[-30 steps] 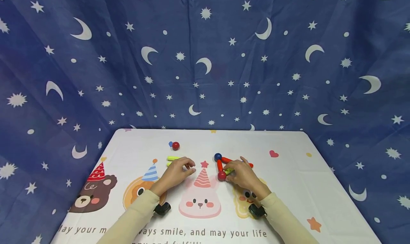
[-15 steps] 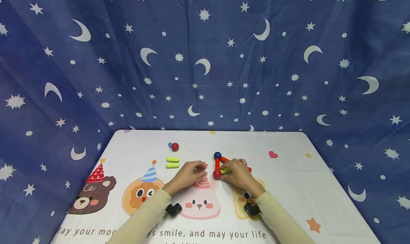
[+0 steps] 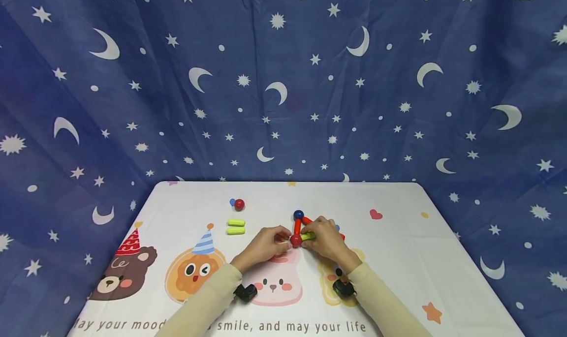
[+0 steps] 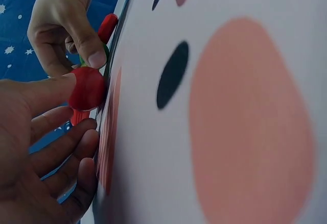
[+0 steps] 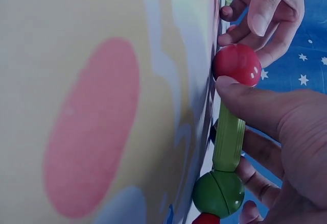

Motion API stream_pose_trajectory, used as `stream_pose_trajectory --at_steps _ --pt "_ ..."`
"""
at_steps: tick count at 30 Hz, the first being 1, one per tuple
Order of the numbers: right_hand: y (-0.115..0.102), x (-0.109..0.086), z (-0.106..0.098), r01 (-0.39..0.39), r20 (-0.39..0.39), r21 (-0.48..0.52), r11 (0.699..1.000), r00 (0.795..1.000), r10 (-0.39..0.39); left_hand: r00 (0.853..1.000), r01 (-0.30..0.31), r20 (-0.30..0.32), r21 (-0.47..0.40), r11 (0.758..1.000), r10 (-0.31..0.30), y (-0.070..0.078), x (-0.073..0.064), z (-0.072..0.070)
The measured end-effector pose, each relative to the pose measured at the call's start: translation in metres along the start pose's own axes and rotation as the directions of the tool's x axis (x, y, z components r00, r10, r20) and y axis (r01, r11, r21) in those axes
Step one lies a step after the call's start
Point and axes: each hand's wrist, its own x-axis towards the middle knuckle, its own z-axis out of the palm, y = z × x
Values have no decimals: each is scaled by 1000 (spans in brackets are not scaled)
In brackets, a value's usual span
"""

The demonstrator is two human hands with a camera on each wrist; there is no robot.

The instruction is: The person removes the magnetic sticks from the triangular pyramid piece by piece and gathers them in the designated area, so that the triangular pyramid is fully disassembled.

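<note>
In the head view, my right hand (image 3: 328,239) pinches a yellow-green ribbed rod (image 5: 230,140); its thumb tip lies where the rod meets a red ball (image 3: 296,240). Seen from the right wrist, the rod's other end joins a green ball (image 5: 218,193). My left hand (image 3: 267,243) is at the red ball's left side, fingers loosely bent; a fingertip overlaps the ball in the left wrist view. From the red ball a red rod (image 3: 297,227) leads back to a blue ball (image 3: 299,214). Another red rod (image 3: 307,221) runs from there behind my right hand.
Two loose yellow-green rods (image 3: 236,223) lie side by side left of the hands. Behind them sits a loose red ball (image 3: 239,204). A white cloth with printed cartoon faces covers the table (image 3: 398,258); a blue star-patterned curtain (image 3: 283,81) hangs beyond its far edge.
My left hand has moved right, away from the loose yellow-green rods, up to the red ball. My right hand and the joined pieces have shifted slightly left.
</note>
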Motion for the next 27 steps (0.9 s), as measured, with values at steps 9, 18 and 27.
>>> stream_pose_trajectory --at_steps 9,18,27 --pt "1 2 2 3 4 0 1000 1000 -3 1000 2 -8 14 1000 -2 2 6 9" --pt "4 4 4 23 7 4 1000 1000 -23 999 -5 -47 -9 1000 5 1 13 17" --pt "4 4 3 47 29 -5 999 998 -47 999 -6 -35 -5 1000 6 -2 12 16"
